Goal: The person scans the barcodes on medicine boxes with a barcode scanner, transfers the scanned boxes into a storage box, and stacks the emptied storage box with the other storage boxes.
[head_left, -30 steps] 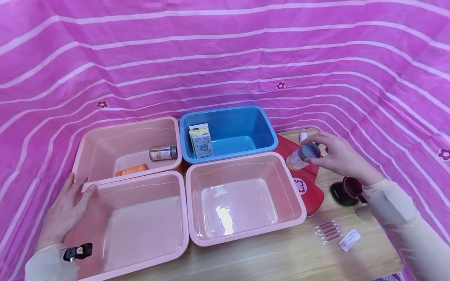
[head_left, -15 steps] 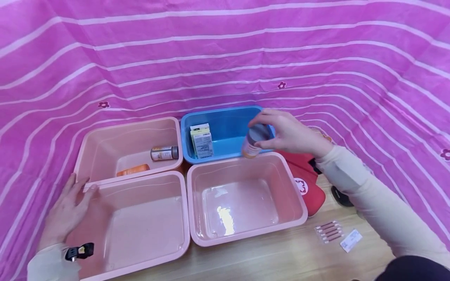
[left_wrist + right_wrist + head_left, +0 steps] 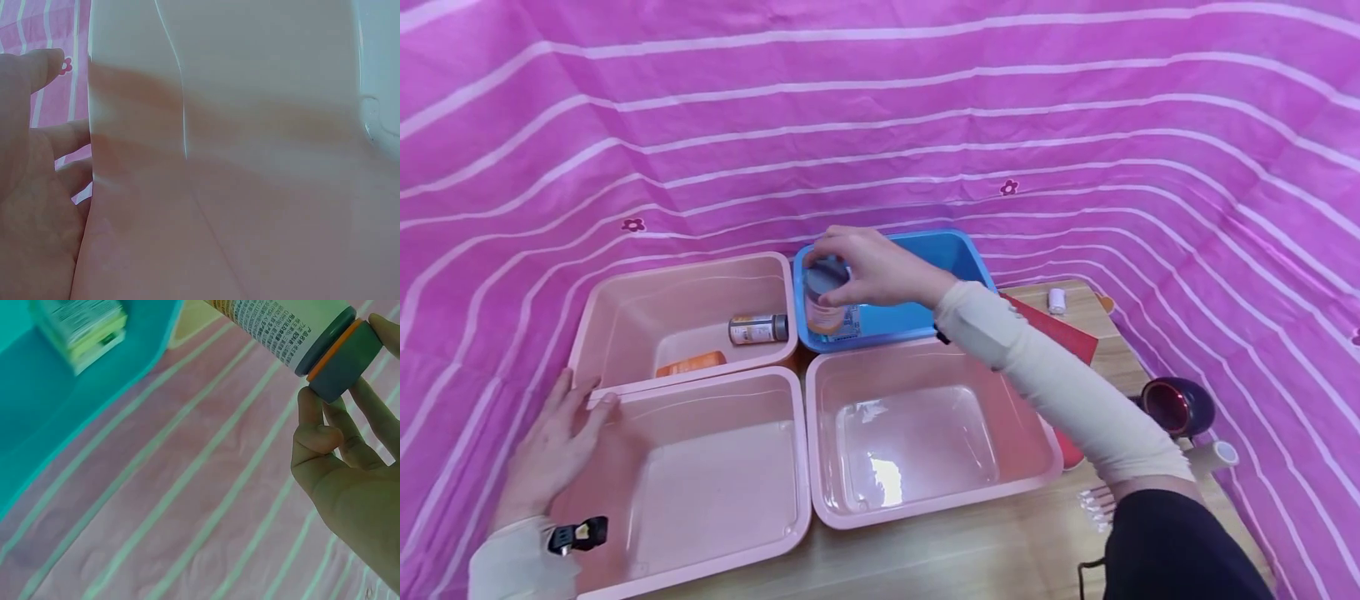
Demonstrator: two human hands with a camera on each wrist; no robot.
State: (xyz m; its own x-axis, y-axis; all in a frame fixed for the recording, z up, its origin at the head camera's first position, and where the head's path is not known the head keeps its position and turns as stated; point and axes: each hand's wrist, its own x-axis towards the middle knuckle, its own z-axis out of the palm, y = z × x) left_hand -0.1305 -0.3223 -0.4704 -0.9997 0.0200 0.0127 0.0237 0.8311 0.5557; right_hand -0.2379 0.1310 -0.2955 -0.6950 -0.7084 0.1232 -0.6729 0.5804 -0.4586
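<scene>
Right hand point(image 3: 872, 268) moved left since a second ago, away from the red flat pouch point(image 3: 1060, 333) and across to the left end of the blue plastic bin point(image 3: 966, 267). Same small orange bottle with a grey cap point(image 3: 825, 298) carried along, pinched at the cap by curled fingertips point(image 3: 312, 409), body hanging down over the blue bin's left part. Left hand point(image 3: 553, 446) hardly changed: fingers straight and spread, resting flat on the outer left wall of the near left pink plastic bin point(image 3: 715, 487), gripping nothing.

Under the right hand, in the blue bin: a white and yellow printed box point(image 3: 80, 326), seen in the right wrist view, mostly hidden by the bottle in the head view. Left of the right hand, in the far left pink plastic bin point(image 3: 625, 292): a small brown bottle lying on its side point(image 3: 758, 328) and a flat orange pack point(image 3: 691, 363) near the front wall. Below the right arm, the near right pink plastic bin point(image 3: 925, 500) with only a shine of light on its floor.

Far to the right of the right hand, on the wooden counter point(image 3: 985, 550): a small white cap-like thing point(image 3: 1057, 300), a dark round cup point(image 3: 1176, 406) and a roll of clear tape point(image 3: 1221, 452). All around, pink striped cloth point(image 3: 880, 125).
</scene>
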